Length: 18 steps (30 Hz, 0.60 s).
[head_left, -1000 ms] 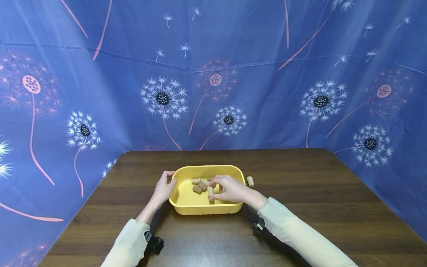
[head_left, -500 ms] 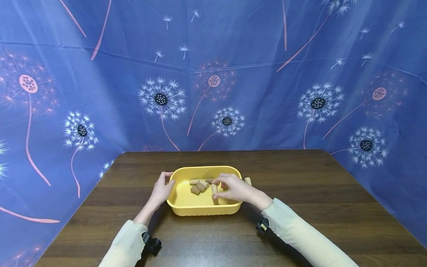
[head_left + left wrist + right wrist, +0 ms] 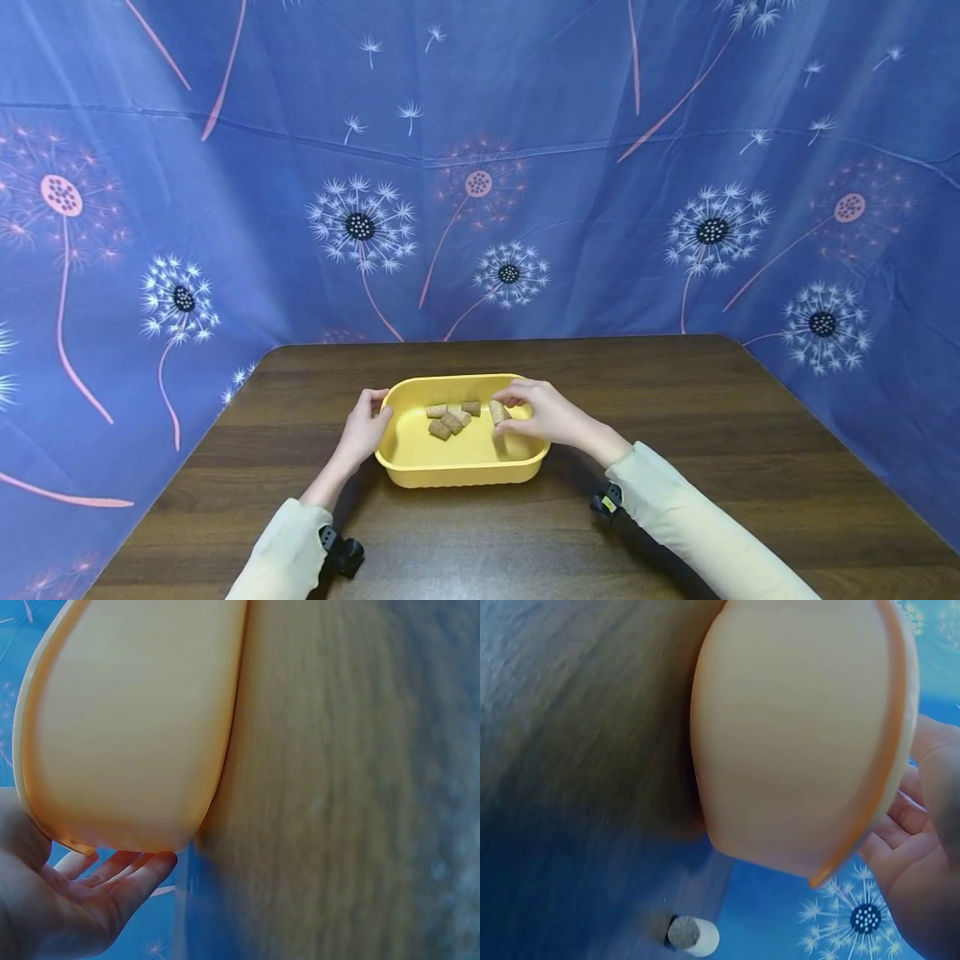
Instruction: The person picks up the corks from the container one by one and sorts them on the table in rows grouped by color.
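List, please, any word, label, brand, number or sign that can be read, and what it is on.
No text is readable.
Yellow patch on the right wrist camera: too small to read, if printed.
Corks: any marks too small to read.
Yellow tub: none visible.
Dandelion-print cloth: no lettering.

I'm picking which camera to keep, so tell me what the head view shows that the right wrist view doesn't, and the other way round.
Only the head view shows the left grip holding the end of the yellow tub, the loose corks inside, and the pinched cork in the right grip.

Only the right wrist view shows a stray cork outside the tub, on the wooden table.

Both share the tub, right grip, table and blue dandelion-print cloth.
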Each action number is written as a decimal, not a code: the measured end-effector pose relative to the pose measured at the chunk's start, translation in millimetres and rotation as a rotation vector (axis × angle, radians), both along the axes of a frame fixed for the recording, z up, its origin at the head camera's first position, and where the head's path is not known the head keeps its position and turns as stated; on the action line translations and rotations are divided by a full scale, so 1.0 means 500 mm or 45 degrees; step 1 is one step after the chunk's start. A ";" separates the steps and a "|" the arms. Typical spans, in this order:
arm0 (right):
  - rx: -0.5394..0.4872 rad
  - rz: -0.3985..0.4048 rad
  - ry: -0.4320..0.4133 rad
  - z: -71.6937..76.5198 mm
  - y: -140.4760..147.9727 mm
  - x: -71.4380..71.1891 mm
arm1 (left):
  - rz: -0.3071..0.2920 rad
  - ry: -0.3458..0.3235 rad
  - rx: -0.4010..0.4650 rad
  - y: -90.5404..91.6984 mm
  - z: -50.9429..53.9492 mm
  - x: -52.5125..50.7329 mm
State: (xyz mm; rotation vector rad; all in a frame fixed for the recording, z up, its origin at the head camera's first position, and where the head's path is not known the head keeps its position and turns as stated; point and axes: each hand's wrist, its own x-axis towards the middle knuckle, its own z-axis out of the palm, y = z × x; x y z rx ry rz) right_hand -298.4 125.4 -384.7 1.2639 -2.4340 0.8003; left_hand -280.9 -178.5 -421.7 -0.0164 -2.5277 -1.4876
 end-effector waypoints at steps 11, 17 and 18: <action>-0.028 -0.077 -0.051 -0.004 0.036 -0.008 | -0.004 -0.006 0.007 0.003 0.000 0.006; -0.067 -0.118 -0.091 0.003 0.059 -0.013 | -0.005 -0.004 -0.006 0.002 0.001 0.005; -0.078 -0.123 -0.103 0.003 0.063 -0.014 | -0.006 -0.003 -0.006 0.002 0.001 0.005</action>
